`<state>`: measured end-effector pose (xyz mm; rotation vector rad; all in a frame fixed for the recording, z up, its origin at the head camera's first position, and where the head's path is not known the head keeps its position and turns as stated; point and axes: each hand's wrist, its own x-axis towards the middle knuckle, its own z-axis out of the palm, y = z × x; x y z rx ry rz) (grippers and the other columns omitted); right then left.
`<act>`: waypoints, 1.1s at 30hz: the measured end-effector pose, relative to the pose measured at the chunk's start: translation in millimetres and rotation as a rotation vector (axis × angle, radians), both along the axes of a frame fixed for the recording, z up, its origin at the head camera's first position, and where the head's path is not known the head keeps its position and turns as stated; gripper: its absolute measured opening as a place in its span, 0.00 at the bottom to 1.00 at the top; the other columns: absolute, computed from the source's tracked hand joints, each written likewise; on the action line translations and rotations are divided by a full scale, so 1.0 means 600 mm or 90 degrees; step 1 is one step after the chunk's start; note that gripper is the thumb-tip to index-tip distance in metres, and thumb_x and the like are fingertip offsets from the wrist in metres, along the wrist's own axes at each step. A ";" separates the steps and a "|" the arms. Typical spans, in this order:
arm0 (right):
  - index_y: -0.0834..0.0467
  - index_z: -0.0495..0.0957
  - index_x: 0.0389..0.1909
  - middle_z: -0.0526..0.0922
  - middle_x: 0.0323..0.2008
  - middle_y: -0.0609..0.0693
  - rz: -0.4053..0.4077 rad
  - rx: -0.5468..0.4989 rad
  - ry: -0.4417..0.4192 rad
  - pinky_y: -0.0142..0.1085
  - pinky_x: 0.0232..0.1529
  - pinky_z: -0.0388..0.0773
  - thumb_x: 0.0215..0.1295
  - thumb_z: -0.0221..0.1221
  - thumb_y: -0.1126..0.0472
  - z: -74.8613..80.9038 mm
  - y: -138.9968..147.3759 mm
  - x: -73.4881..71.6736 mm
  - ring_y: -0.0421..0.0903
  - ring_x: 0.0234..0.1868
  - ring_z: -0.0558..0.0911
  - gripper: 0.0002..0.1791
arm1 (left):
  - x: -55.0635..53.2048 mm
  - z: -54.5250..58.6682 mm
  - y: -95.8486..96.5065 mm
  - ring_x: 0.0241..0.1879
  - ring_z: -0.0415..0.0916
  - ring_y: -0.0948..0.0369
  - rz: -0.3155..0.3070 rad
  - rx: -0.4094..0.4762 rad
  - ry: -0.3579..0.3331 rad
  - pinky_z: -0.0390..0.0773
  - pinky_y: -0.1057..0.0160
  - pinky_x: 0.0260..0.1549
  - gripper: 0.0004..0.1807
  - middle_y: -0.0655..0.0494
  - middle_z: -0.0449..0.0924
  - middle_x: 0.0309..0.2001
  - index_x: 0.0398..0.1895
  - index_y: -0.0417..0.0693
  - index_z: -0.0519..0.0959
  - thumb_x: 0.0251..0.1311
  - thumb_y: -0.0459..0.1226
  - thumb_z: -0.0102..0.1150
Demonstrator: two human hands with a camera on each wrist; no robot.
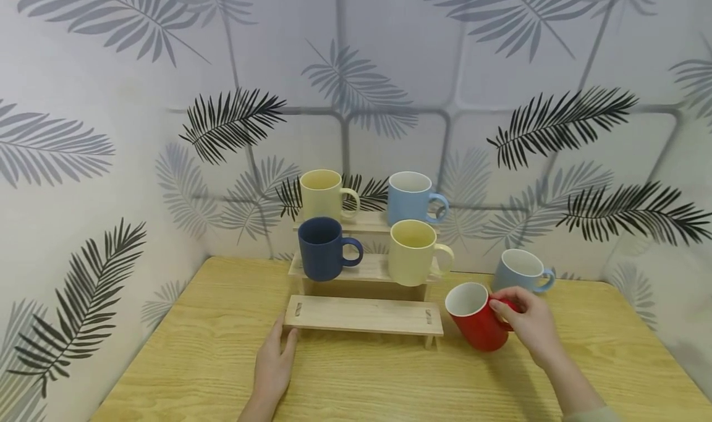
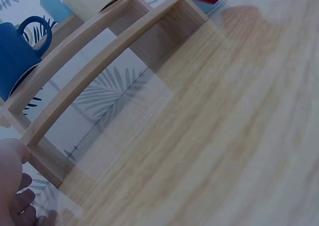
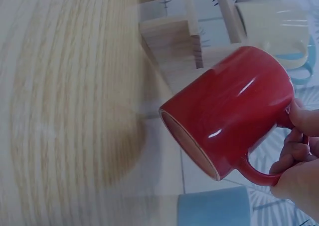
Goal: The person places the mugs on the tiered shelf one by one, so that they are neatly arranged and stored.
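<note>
My R hand [image 1: 534, 329] holds the red mug [image 1: 483, 329], fingers [image 3: 293, 153] pinching its handle; mug's tilted & lifted off the desk [image 1: 356, 379], just R of the wooden rack [image 1: 364, 323], near a lt blue mug [image 1: 507, 278] on the desk. My L hand [image 1: 272, 363] touches the L end of the bottom step [image 1: 356, 311]; can't tell if those fingers grip. Mid step [image 1: 375, 267]: navy mug [image 1: 319, 258] + yellow mug [image 1: 410, 264]. Top step [image 1: 367, 223]: 2nd yellow mug [image 1: 320, 201], 2nd lt blue mug [image 1: 406, 203].
</note>
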<state>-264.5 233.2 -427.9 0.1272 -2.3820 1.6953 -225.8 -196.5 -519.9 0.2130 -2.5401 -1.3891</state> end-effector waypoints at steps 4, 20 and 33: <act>0.74 0.77 0.44 0.83 0.31 0.46 0.021 -0.001 0.001 0.38 0.30 0.84 0.62 0.63 0.65 0.018 0.000 0.020 0.38 0.30 0.80 0.15 | 0.000 0.002 0.000 0.68 0.55 0.43 0.004 -0.002 0.005 0.56 0.44 0.65 0.32 0.39 0.60 0.68 0.73 0.41 0.56 0.72 0.47 0.45; 0.73 0.79 0.41 0.85 0.33 0.47 0.138 -0.128 0.135 0.38 0.30 0.84 0.58 0.62 0.75 0.061 -0.096 0.067 0.41 0.30 0.83 0.10 | 0.006 0.004 -0.002 0.68 0.56 0.43 0.001 -0.007 0.002 0.57 0.43 0.65 0.31 0.39 0.61 0.68 0.73 0.42 0.56 0.73 0.48 0.44; 0.77 0.77 0.38 0.84 0.31 0.47 0.170 -0.294 0.133 0.35 0.31 0.84 0.58 0.62 0.74 0.010 -0.262 0.023 0.41 0.29 0.82 0.10 | 0.007 0.005 -0.001 0.68 0.56 0.42 0.006 0.001 0.008 0.57 0.44 0.65 0.32 0.38 0.60 0.68 0.72 0.40 0.57 0.72 0.47 0.45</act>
